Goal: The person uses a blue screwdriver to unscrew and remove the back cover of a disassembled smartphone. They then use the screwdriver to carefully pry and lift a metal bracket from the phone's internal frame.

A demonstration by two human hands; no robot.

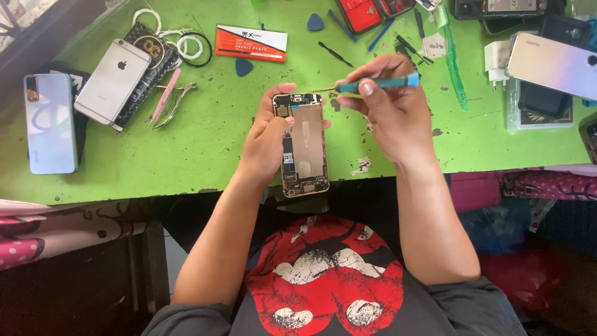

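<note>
I'm seeing the left hand [267,140] wrapping around the opened phone [303,144], fingers clamped on its left edge, thumb pressing onto the exposed inner parts. The phone is sitting upright at centre frame, its lower end hanging over the near edge of the green surface [186,149], top end pointing to 12 o'clock.

The right hand [388,109] is pinching a blue-handled screwdriver [373,84], grip closed on the handle, and the thin metal tip is pointing toward 9 o'clock, sitting just above the phone's top edge (I cannot tell whether it is touching a screw).

At 10 o'clock from the phone I'm noting a silver phone [112,81] lying face down, partly over a dark patterned case [146,62]. Further out at 9 o'clock a pale blue phone [50,121] is lying flat, well apart from the hands. Pink tweezers [165,96] and small metal pliers [177,102] are lying just beside the silver phone.

At 11 o'clock an orange and white packet [250,42] is lying flat, with a blue pick [244,66] near it. At 1 o'clock a black spudger [334,54] is lying loose. At 2 o'clock a green toothbrush [453,59] is lying lengthwise, and beyond it a shiny pale phone [553,65] is resting on other dark items.
</note>
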